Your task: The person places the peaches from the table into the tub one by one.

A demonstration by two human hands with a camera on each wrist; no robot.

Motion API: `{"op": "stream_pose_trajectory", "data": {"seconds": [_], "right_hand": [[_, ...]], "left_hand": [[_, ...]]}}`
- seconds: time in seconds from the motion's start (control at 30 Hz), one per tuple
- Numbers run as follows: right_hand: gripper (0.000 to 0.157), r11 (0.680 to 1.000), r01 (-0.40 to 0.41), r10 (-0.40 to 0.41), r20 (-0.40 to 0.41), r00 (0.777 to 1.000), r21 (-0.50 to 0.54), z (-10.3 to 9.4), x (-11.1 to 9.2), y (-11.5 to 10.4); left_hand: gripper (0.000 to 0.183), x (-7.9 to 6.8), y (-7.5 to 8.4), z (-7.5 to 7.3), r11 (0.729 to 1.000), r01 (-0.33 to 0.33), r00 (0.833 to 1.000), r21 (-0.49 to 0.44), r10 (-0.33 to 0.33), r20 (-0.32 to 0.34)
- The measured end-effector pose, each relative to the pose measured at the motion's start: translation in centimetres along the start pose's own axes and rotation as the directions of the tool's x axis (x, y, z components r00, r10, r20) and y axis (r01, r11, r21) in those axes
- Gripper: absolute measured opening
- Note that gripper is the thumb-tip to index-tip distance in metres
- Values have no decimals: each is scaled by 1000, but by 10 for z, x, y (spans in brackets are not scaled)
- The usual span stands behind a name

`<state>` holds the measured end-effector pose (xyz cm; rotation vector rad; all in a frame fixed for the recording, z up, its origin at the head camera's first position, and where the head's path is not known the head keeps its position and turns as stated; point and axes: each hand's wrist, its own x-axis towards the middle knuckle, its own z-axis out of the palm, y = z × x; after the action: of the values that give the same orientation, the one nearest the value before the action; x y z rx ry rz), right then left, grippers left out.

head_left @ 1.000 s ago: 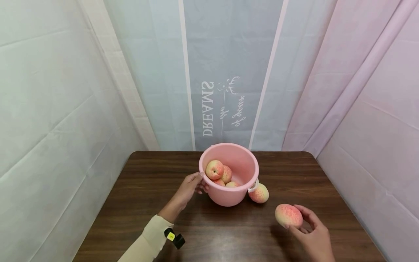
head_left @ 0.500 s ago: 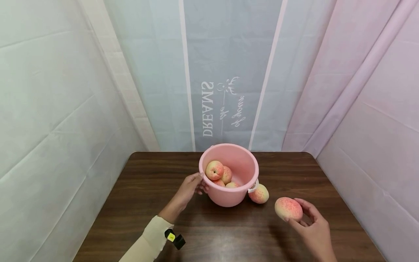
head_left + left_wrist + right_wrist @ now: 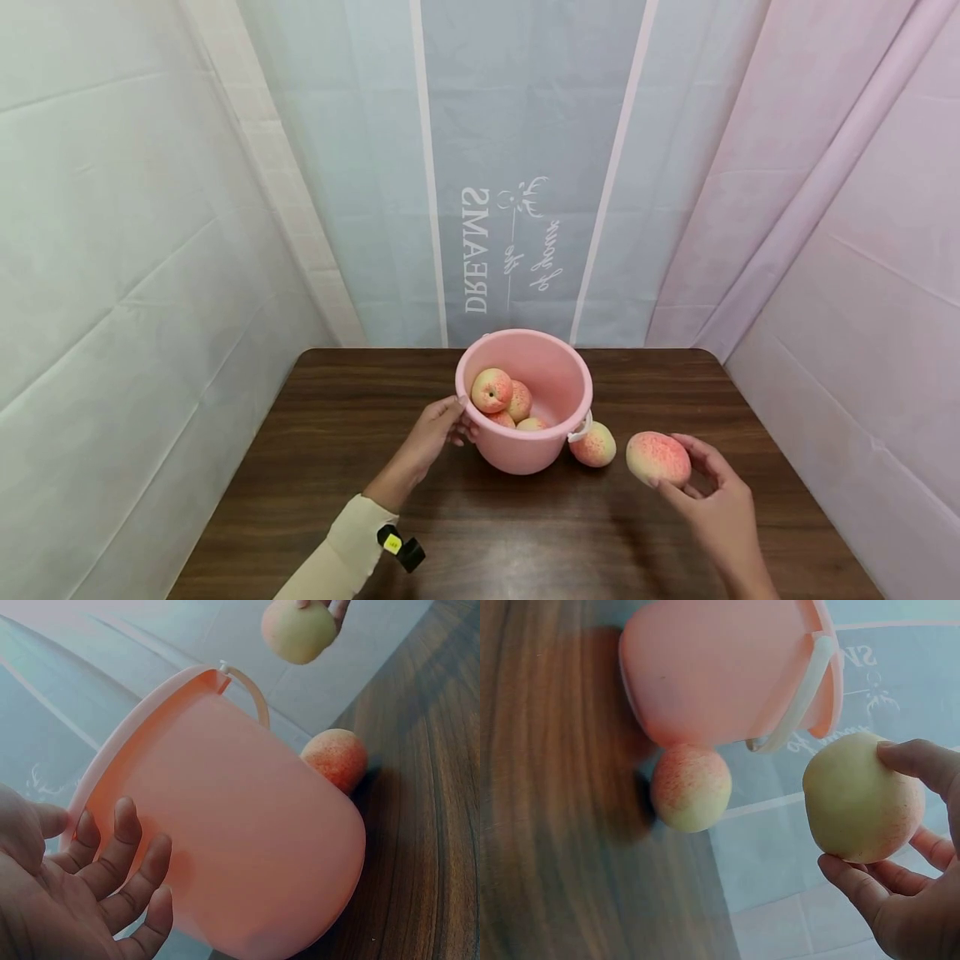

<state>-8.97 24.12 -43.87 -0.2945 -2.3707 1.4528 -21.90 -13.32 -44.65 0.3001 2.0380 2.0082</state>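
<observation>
A pink bucket (image 3: 521,450) stands on the table with several peaches (image 3: 492,390) inside. At its left rim, my left hand (image 3: 435,429) pinches the edge between thumb and index finger; the other fingers (image 3: 142,877) spread loosely beside the wall. To the right of the bucket, my right hand (image 3: 723,504) holds a peach (image 3: 658,458) above the table, thumb on one side and fingers on the other. Another peach (image 3: 593,445) lies on the table against the bucket's right side, close to the white handle (image 3: 799,694).
The brown wooden table (image 3: 322,475) has a back edge along a printed curtain (image 3: 525,125). Pale cloth walls (image 3: 112,292) flank it left and right. A black band with a yellow tag (image 3: 392,542) sits on the left sleeve (image 3: 337,546).
My right hand has moved away from me and up with the peach, now nearly level with the peach on the table. The left hand and bucket have stayed in place.
</observation>
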Motion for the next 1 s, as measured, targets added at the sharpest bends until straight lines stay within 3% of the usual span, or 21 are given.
{"op": "stream_pose_trajectory", "data": {"seconds": [0.67, 1.0], "right_hand": [[66, 995, 92, -92, -4, 996, 24, 3, 17, -34], [68, 984, 132, -129, -28, 991, 121, 10, 25, -49]], "left_hand": [[39, 0, 1, -1, 1000, 0, 1000, 10, 0, 1], [42, -1, 1, -1, 1000, 2, 1000, 8, -2, 4]]}}
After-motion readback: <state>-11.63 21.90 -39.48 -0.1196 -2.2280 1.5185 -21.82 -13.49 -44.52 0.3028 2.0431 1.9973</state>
